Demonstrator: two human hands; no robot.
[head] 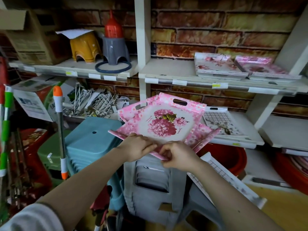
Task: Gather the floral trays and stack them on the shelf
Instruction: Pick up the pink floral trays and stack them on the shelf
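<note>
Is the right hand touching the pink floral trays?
Touching. The head view shows the right hand pinching the near corner of the pink floral trays; the left hand grips beside it.

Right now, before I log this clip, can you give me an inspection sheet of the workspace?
Surface: upper shelf carries shelved tray stacks at its right end.
Job's things: pink floral trays, several, fanned out of line, held below that shelf.
Clutter: blue stools, grey stools, checked tray on the lower shelf, red basin.
Grippers: left hand and right hand both grip the pink floral trays' near corner.
Cables: nothing seen.
Surroundings: brick-pattern wall; cardboard box and yellow stool on the left shelf.
</note>
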